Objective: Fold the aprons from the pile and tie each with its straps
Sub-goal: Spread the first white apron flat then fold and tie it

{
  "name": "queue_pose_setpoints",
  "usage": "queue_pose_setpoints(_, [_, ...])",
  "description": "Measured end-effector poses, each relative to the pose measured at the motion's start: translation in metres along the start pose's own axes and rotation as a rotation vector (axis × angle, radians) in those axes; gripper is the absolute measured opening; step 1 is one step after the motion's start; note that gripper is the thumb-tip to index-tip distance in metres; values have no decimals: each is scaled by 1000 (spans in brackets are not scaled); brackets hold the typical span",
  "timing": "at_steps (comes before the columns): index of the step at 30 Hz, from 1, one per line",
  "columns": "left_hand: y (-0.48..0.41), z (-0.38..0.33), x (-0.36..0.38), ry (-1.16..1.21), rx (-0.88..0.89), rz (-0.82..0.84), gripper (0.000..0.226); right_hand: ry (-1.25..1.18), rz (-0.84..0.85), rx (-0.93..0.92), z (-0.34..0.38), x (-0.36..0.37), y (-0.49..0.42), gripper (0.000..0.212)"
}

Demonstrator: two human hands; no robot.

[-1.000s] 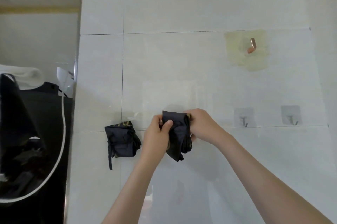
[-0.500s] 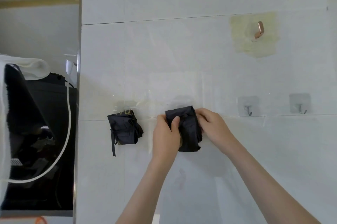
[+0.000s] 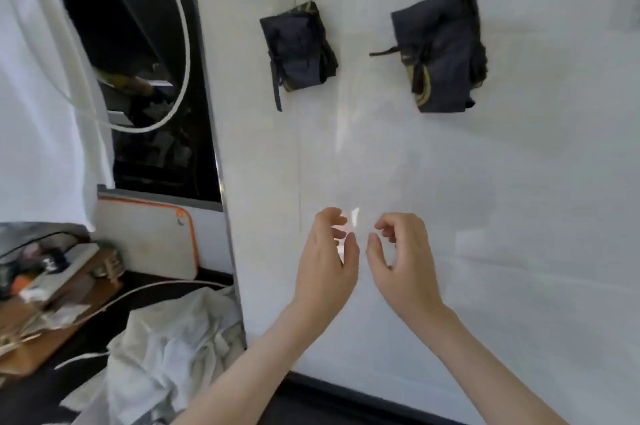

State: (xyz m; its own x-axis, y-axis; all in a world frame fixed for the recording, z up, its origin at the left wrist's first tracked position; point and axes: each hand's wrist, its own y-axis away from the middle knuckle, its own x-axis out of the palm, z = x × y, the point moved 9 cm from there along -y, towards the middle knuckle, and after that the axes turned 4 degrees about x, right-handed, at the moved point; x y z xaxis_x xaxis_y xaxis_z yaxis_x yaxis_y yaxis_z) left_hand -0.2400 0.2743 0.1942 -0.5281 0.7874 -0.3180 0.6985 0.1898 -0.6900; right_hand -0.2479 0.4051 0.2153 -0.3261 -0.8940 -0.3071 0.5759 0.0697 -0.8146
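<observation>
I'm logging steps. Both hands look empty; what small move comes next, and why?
Probably reach the left hand toward the dark heap at the left, which may be the pile, for another apron. The left bundle and right bundle both lie tied on the white top, and the right hand holds nothing either.

Bright, even, diffuse light; no hard shadows. White worktop [image 3: 519, 216] is glossy: a pale vertical sheen runs down its middle and ends in a small glint between left hand [image 3: 325, 251] and right hand [image 3: 401, 258]. Whole frame soft with motion blur. Left folded apron [image 3: 298, 47] and right folded apron [image 3: 443, 47] have smeared edges, their knots hard to read. Dark recess [image 3: 145, 43] at upper left underexposed, detail lost. White cloth [image 3: 34, 78] at far left nearly blown out. Wide-angle bowing: the worktop's metal edge [image 3: 216, 154] curves, and the forearms stretch toward the bottom corners.
</observation>
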Motion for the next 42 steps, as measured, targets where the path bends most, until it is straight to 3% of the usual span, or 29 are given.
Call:
queue_pose_setpoints(3, [25, 67, -18, -91, -176, 110, 21, 53, 230, 64, -9, 68, 34, 11])
queue_pose_setpoints(9, [83, 225, -94, -330, -535, 318, 25, 173, 890, 362, -19, 247, 120, 24])
queue_pose_setpoints(11, [96, 269, -119, -403, -610, 418, 25, 145, 1014, 467, -18, 302, 145, 32])
queue_pose_setpoints(13, [103, 309, -141, -444, -646, 472, 25, 121, 1087, 571, -24, 353, 173, 52])
queue_pose_setpoints(16, [108, 354, -167, -461, -655, 484, 24, 140, 1050, 754, -47, 404, 208, 75])
queue_pose_setpoints(17, [110, 366, -172, -462, -665, 497, 27, 185, 1035, 772, -56, 415, 218, 71])
queue_pose_setpoints(20, [113, 387, -174, -460, -658, 569, 38, 339, 1000, 682, -68, 429, 224, 33])
queue_pose_setpoints(24, [107, 390, -159, -563, -506, 732, 57, 207, 939, 668, -60, 421, 206, 17])
queue_pose_setpoints(27, [105, 374, -136, -757, -291, 887, 62, 88, 813, 632, -49, 388, 182, 16])
queue_pose_setpoints(29, [98, 359, -126, -790, -214, 880, 57, 49, 731, 636, -46, 358, 166, 16])
queue_pose_setpoints(33, [75, 326, -114, -767, -216, 767, 36, -63, 525, 738, -47, 285, 149, 14])
queue_pose_setpoints(38, [72, 235, -85, -572, -202, 730, 22, -228, 220, 871, -34, 178, 143, 11])
queue_pose_setpoints(40, [81, 186, -76, -478, -189, 696, 9, -302, 256, 890, -23, 146, 150, 17])
queue_pose_setpoints(42, [95, 134, -72, -329, -229, 628, 10, -285, 397, 894, -9, 117, 164, 46])
